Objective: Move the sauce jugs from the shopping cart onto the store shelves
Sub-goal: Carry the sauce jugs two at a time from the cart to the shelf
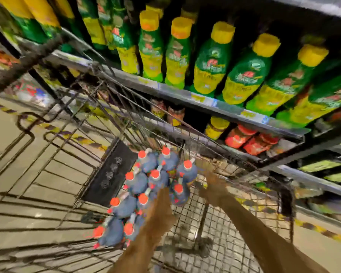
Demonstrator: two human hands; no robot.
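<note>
Wire cart [215, 223] walls ring jugs [156, 180]; hands [215, 186] reaching in.

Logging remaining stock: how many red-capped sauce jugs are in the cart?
10 red caps visible, all clustered on the left of the shopping cart basket: sauce jugs in rough rows from far end to near. The left hand may hide more.

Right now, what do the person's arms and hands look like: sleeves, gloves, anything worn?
Both forearms are bare as far as the frame shows: no sleeves in view. The left hand and right hand show no gloves. No watch or wristband can be made out, though motion blur could hide small items such as rings.
</note>
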